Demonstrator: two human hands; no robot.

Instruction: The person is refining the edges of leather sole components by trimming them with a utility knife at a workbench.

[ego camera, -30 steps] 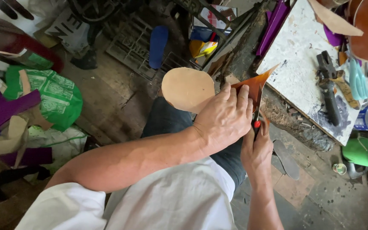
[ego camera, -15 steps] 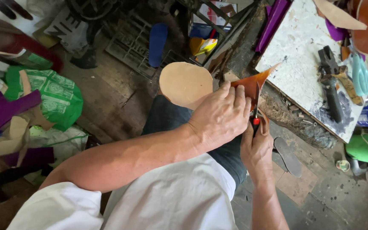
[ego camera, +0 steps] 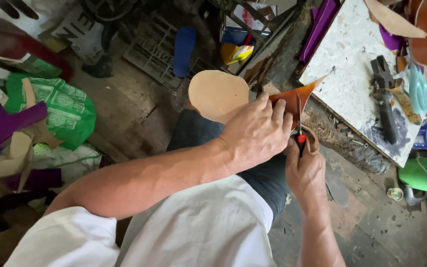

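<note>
— Leather, is it? What do the hands hold?
— One tan-and-orange leather piece (ego camera: 233,94) over the knee. The left hand (ego camera: 255,133) presses closed on it; the right hand (ego camera: 305,168) grips one pair of red-handled scissors (ego camera: 299,123).
— Any change?
— The blades have moved further up the orange edge.
— Beyond?
— One white workbench (ego camera: 344,59), one black tool (ego camera: 385,101), one blue insole (ego camera: 184,49).
</note>
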